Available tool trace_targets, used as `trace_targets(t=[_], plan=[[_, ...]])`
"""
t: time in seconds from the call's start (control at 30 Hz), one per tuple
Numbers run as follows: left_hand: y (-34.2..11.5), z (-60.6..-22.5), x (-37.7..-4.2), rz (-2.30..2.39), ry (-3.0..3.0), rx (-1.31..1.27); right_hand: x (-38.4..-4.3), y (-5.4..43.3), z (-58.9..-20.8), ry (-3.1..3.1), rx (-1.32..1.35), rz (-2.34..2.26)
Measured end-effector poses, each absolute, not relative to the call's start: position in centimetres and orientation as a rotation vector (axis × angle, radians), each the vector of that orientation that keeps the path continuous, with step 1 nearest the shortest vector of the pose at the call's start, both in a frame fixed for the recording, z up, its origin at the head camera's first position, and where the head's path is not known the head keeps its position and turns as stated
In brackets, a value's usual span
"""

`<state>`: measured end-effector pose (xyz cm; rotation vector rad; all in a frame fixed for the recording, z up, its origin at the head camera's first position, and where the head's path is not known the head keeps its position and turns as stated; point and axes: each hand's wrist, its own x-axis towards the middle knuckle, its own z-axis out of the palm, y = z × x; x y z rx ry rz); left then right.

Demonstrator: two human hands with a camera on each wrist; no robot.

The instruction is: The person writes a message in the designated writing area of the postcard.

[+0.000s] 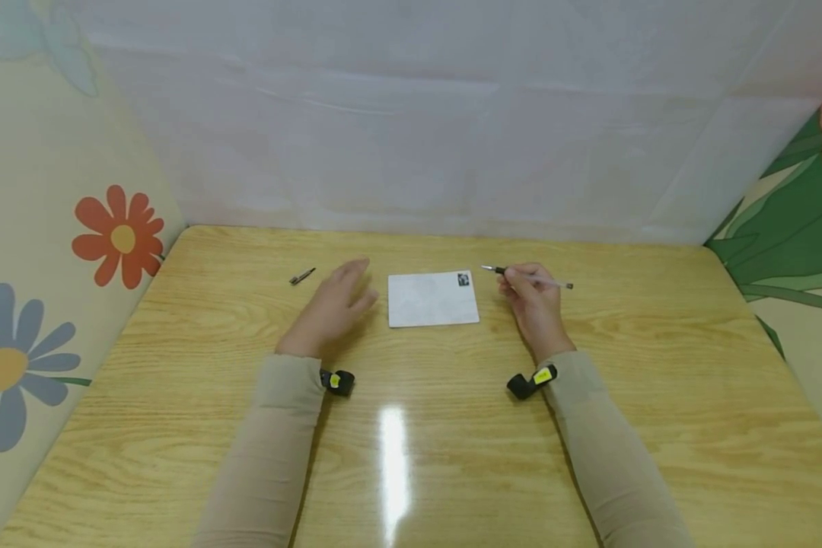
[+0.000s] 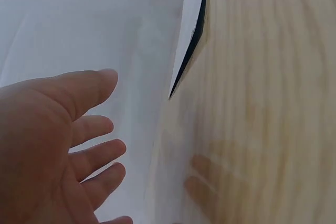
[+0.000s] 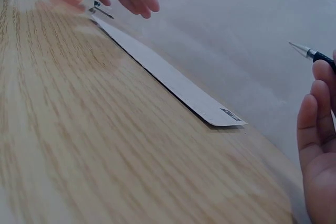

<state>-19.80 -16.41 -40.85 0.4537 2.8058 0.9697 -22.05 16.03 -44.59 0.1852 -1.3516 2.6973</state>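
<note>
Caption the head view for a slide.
Right hand holding an uncapped gel pen, empty left hand between the pen cap and a white card.

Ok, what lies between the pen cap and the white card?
In the head view, the left hand is between the pen cap and the white card.

Beige sleeves (image 1: 263,464), greyer cuffs (image 1: 289,387), black wrist cameras (image 1: 344,383) with yellow labels (image 1: 543,375).

On the table (image 1: 452,487) I see from afar a postcard (image 1: 431,301), between left hand (image 1: 332,308) and right hand (image 1: 537,304), in this one a pen (image 1: 548,281); left of the left fingers (image 1: 352,271) lies a pen cap (image 1: 303,276), behind the table a cloth (image 1: 438,129)
</note>
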Motion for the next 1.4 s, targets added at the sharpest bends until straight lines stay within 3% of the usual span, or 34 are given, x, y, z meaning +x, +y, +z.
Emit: trace_targets(t=[1.4], plan=[[-15.1,-41.9,-19.0,0.623,2.642,0.579,-21.8,16.0,-44.6,-1.448,0.196,2.666]])
